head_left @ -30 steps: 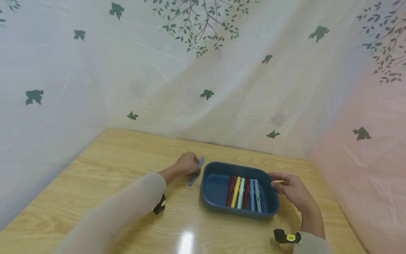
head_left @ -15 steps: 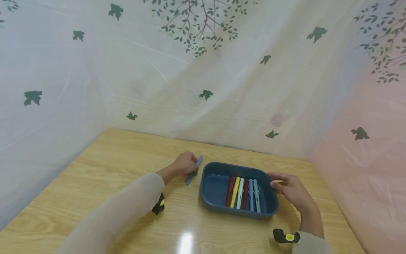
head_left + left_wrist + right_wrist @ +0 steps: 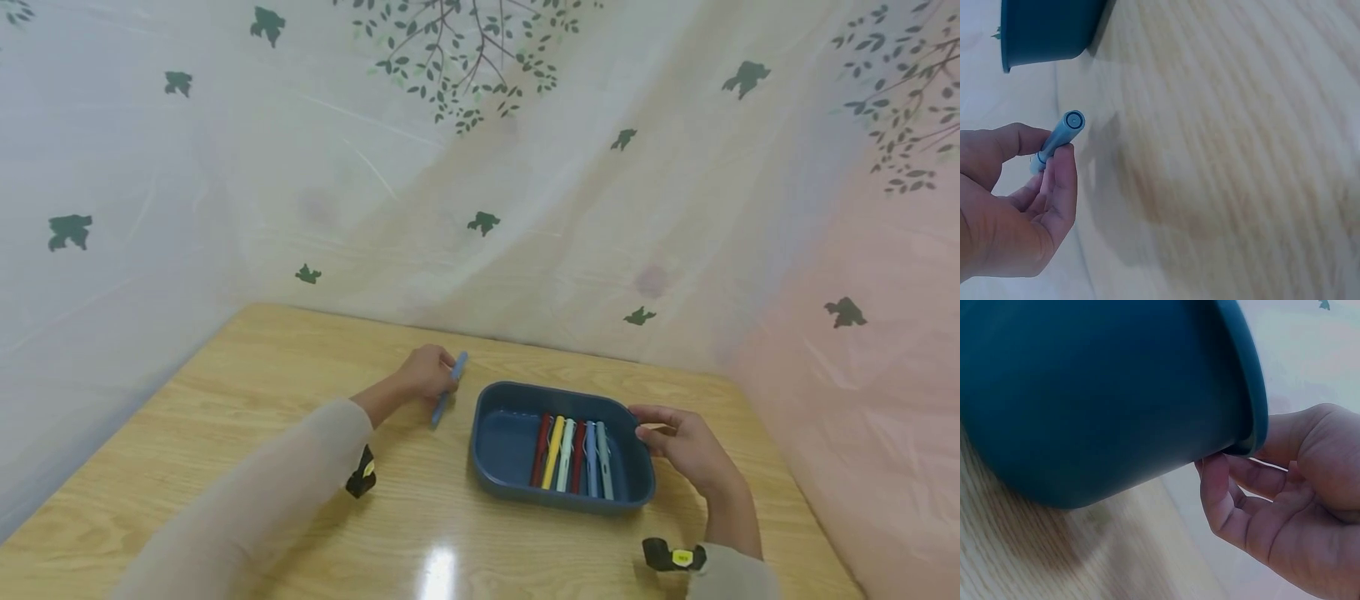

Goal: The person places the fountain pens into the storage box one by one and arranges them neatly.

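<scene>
My left hand (image 3: 426, 372) pinches a light blue pen (image 3: 441, 409) between thumb and fingers, left of the dark blue box (image 3: 508, 446). In the left wrist view the pen (image 3: 1066, 132) points its round end toward the camera, above its shadow on the table. Thumb and fingers of my right hand (image 3: 692, 450) grip the box's right rim; the right wrist view has the fingers beneath the lip. Inside the box several pens lie side by side: a dark red pen (image 3: 540, 450), a yellow pen (image 3: 552, 452), a mint pen (image 3: 566, 456), another red, a blue and a grey-blue.
The wooden table (image 3: 285, 375) runs back to a pale curtain (image 3: 375, 208) printed with leaves and birds. Black camera mounts sit on the left wrist (image 3: 362, 473) and right wrist (image 3: 673, 556). A bright reflection shows on the table near the front.
My left hand has moved left and slightly back with the pen, away from the box. The right hand keeps its grip on the rim, and the box stays put.
</scene>
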A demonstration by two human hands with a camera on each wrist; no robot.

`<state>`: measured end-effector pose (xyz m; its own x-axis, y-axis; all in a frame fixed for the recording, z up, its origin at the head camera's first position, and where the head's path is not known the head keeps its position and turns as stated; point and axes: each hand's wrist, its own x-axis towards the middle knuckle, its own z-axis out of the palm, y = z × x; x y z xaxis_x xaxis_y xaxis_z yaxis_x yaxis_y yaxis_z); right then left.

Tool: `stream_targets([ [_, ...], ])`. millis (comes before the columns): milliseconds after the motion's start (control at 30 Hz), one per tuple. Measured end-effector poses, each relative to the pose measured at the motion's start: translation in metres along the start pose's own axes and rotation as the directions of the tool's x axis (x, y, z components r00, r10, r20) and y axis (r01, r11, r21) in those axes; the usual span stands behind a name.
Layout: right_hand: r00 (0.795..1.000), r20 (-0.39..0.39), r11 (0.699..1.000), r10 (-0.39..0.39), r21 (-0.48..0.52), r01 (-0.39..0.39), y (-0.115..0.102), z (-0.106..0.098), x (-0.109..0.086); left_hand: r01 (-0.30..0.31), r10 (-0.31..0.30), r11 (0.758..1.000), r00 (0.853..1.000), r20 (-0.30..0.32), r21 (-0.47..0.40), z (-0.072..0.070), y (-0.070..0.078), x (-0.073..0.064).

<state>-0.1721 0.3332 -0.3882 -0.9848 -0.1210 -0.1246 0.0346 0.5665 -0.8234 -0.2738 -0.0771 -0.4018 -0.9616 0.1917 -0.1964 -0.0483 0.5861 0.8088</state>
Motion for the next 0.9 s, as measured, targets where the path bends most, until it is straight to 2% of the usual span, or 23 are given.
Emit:
stream_targets([
  [200, 1.0, 0.007, 1.0, 0.003, 0.005, -0.003, 0.001, 0.001, 0.0, 0.008, -0.008, 0.999, 1.0, 0.002, -0.05, -0.008, 0.006, -0.002],
  [567, 1.0, 0.014, 1.0, 0.007, 0.007, -0.007, -0.002, 0.0, -0.001, -0.027, 0.027, 0.996, 1.0, -0.001, -0.079, -0.015, 0.021, -0.007],
  [900, 1.0, 0.011, 1.0, 0.014, -0.012, -0.014, -0.004, 0.0, -0.001, -0.062, 0.065, 0.994, 0.997, 0.038, -0.091, -0.015, 0.04, -0.011],
])
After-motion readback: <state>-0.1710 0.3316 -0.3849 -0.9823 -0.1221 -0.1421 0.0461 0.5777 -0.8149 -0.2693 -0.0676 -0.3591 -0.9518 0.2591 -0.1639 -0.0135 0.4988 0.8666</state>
